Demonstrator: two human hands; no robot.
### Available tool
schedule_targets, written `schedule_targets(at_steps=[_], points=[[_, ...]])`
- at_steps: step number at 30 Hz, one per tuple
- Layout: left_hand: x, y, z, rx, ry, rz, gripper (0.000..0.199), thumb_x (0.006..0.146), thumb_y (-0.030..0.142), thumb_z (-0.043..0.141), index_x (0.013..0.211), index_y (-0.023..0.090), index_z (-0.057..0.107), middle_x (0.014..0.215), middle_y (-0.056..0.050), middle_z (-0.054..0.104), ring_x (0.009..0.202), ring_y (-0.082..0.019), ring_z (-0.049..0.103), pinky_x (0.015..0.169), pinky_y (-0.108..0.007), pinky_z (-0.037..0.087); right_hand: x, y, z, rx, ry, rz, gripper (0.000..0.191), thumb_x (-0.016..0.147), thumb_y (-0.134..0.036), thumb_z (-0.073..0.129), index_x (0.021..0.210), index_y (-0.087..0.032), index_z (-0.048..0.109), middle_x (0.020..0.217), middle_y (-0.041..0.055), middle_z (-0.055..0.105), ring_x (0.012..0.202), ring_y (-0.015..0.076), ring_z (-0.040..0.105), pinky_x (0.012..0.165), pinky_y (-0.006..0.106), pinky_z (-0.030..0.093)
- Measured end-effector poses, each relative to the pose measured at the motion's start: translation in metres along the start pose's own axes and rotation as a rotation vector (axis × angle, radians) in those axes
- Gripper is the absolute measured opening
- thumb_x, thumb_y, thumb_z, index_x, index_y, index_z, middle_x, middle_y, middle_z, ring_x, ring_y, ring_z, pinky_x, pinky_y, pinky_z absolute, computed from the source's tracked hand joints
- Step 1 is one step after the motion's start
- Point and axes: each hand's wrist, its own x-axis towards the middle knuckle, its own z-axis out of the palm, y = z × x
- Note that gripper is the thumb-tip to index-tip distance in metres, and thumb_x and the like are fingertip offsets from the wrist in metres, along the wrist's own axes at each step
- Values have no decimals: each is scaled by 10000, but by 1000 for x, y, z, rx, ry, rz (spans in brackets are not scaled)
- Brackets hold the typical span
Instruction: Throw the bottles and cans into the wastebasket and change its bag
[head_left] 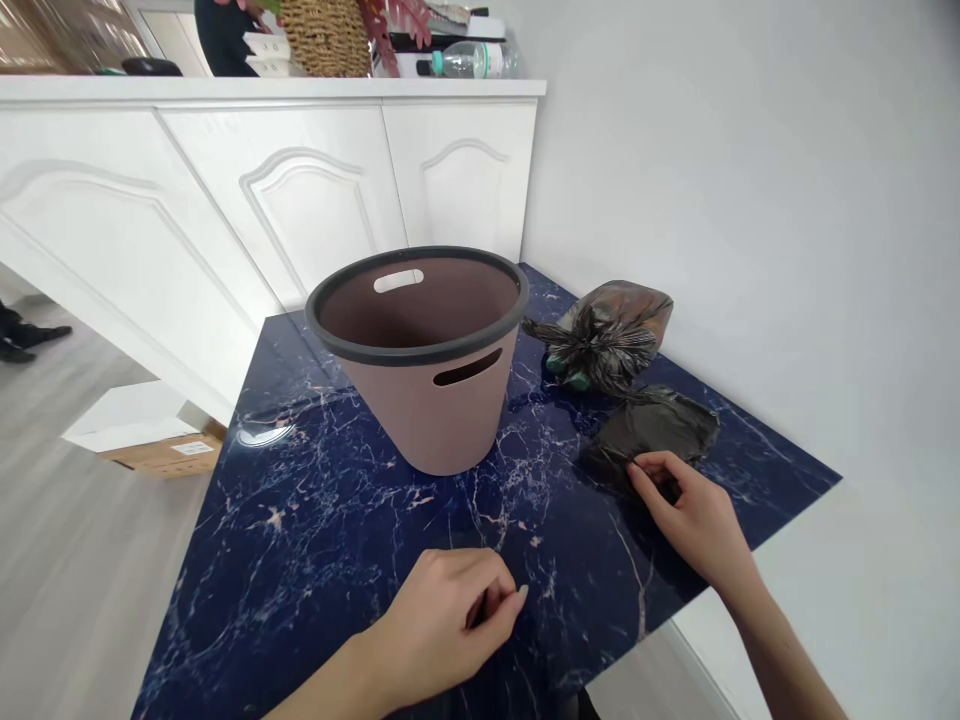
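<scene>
Hands: two in total, one left hand (450,620) and one right hand (686,512). Bin (439,425): one, with one dark rim (405,354) and two handle slots (467,367), one in the near wall and one in the far wall. Black plastic: one knotted bag (611,335) and, nearer, one flat bag (660,430); total, two. Blue table (300,560): one. Cabinet doors (311,195), far side: three visible. Cabinet top (270,88): one woven basket (326,40), at least one clear bottle (469,60). Floor, left: one carton (161,455), two dark shoes (37,335).
</scene>
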Motion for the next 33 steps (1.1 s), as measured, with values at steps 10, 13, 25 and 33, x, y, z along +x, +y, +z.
schedule_targets(at_steps=[10,13,25,33], points=[[0,-2,3,178,11,167,209,1048,185,612,860,225,529,699,55,571,597,-119,506,601,-266,392,-1,-4,-2,42,-33,58,424,935,-660,620,936,-251,733,818,31,764,726,214,693,672,313,488],[1,-2,1,176,1,163,200,1053,190,603,866,227,543,700,48,584,601,-124,524,603,-267,403,-9,-12,-3,134,-37,92,436,943,-668,630,929,-245,737,790,28,736,716,206,668,667,299,498],[3,0,-3,-128,-10,-161,173,1105,360,550,993,239,603,714,42,592,565,-108,495,562,-246,382,-75,-87,29,486,-108,76,371,1066,-558,602,925,-230,705,757,0,680,660,151,625,608,214,501],[4,-2,-6,-293,18,-295,332,977,497,751,973,220,566,803,25,615,592,-108,530,535,-229,419,-90,-113,36,582,-173,-93,252,1075,-379,639,900,-232,747,812,18,756,727,153,714,686,199,559]])
